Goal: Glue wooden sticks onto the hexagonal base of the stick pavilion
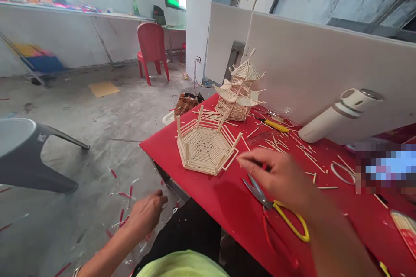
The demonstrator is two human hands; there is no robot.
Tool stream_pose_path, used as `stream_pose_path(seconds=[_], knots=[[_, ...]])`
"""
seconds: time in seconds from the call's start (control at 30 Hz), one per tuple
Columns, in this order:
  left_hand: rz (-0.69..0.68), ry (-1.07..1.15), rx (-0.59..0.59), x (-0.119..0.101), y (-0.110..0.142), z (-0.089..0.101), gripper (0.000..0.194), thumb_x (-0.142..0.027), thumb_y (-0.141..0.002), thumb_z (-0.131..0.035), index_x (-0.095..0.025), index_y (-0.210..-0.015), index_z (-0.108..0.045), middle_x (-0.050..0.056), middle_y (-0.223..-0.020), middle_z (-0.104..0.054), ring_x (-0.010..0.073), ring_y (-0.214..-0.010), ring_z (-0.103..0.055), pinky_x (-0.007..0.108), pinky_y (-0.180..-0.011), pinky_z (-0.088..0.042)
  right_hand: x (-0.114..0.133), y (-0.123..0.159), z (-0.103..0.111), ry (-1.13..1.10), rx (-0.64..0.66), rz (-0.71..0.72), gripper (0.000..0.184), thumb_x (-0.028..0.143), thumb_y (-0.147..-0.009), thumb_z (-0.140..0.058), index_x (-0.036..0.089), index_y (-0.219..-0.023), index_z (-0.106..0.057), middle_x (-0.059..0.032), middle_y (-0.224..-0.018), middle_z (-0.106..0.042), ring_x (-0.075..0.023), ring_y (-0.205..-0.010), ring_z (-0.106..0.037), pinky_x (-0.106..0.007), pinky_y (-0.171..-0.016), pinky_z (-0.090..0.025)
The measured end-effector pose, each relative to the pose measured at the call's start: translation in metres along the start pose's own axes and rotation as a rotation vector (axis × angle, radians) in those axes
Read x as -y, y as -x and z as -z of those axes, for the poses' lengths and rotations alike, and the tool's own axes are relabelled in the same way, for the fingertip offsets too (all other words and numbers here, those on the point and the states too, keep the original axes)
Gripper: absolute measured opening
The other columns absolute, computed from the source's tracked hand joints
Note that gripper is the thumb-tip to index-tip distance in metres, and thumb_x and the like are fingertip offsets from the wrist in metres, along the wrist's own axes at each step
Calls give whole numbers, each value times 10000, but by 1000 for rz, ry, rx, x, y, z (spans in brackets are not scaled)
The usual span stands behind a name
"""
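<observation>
right hand: the right hand (279,177) is hovering over the red desk (221,199), beside the near right corner of the stick platform (204,149); its thumb and forefinger are nearly meeting, seemingly for fine handling.
left hand: the left hand (146,212) is hanging off the desk's edge, above the floor and near the lap, its fingers curling inward with little opening.
grip: something red is showing behind the right thumb, but with the fingers covering so much, i cannot tell whether either hand is holding anything.
stick platform: it is lying flat near the desk's edge, probably for easy reach, its posts rising around the rim and low rails running between some of them.
stick tower: the stick tower (235,99) is standing farther back, perhaps out of the way of the hands.
tools: the yellow-handled scissors (258,192) are lying under the right hand, blades slightly parting, likely within quick reach; the yellow cutter (276,126) is resting among loose sticks (276,143).
bottle: the white bottle (328,121) is slanting in this view beside the pale panel (276,65), its lid covering whatever is inside.
bag: the plaid bag (186,106) is sitting beyond the desk, its contents not showing.
</observation>
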State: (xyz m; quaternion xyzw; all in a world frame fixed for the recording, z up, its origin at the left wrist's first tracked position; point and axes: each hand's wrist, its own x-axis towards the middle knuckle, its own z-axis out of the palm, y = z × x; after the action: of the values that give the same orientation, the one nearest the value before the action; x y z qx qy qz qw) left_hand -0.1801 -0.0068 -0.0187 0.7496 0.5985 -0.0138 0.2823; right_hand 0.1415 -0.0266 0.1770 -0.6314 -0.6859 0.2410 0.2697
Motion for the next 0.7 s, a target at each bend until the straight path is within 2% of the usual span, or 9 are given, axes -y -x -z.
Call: stream_pose_path(seconds=[0.07,0.13,0.23,0.3,0.4,0.47,0.57,0.63,0.7], knots=[[-95,143,29,-18,1,14,208,-149,-737,-594,-226,-548,-634,42,-618,-621,191,-612,-577,246,-584,-342,24,-41,16,192,85,67,214,373,-908,-579,278,-954,-765,-4,-929,-753,-175,-817,-669,-278,-712,-471],[-252,347,68,-42,1,26,219,-199,-789,-607,-231,-579,-660,8,-557,-570,145,-524,-488,230,-545,-300,40,-84,14,396,272,107,187,300,-882,-601,254,-911,-780,-5,-873,-750,-164,-783,-658,-262,-675,-435],[-455,642,97,-77,-4,35,233,-259,-870,-572,-209,-675,-690,-5,-573,-550,126,-531,-454,212,-533,-308,45,-134,-12,625,705,88,149,266,-841,-661,196,-839,-793,-17,-753,-731,-136,-668,-615,-237,-578,-376],[-471,812,48,-94,-11,33,226,-234,-862,-579,-192,-663,-678,-2,-572,-557,127,-536,-455,209,-523,-314,41,-151,-34,718,882,71,116,204,-816,-683,177,-823,-796,-10,-705,-721,-114,-612,-581,-227,-542,-343],[-448,937,-23,-106,-22,25,198,-178,-815,-613,-188,-625,-664,1,-558,-556,126,-526,-441,211,-516,-315,35,-159,-59,755,1000,45,86,138,-756,-727,185,-772,-796,19,-646,-705,-91,-564,-546,-215,-521,-317],[-424,965,-19,-108,-27,20,205,-164,-812,-603,-194,-616,-653,-6,-533,-526,122,-495,-420,213,-497,-300,33,-161,-68,730,1052,23,93,112,-717,-750,196,-719,-790,38,-598,-685,-83,-540,-528,-207,-510,-310],[-376,1018,7,-107,-30,16,131,-153,-811,-590,-210,-772,-702,-23,-531,-516,121,-462,-403,214,-479,-280,28,-165,-77,706,1104,-9,141,73,-666,-758,211,-672,-782,61,-552,-659,-76,-522,-519,-196,-501,-308],[-349,1070,5,-106,-30,17,153,-144,-786,-619,-218,-876,-718,-26,-553,-539,121,-460,-403,215,-485,-275,24,-168,-81,693,1130,-25,164,63,-646,-758,223,-669,-781,71,-550,-658,-75,-528,-527,-190,-498,-307],[-323,1108,0,-107,-30,18,149,-139,-757,-652,-219,-861,-722,-24,-559,-551,121,-459,-400,219,-490,-266,20,-168,-85,684,1155,-23,170,64,-639,-758,231,-662,-780,76,-543,-651,-78,-531,-526,-194,-495,-301]])
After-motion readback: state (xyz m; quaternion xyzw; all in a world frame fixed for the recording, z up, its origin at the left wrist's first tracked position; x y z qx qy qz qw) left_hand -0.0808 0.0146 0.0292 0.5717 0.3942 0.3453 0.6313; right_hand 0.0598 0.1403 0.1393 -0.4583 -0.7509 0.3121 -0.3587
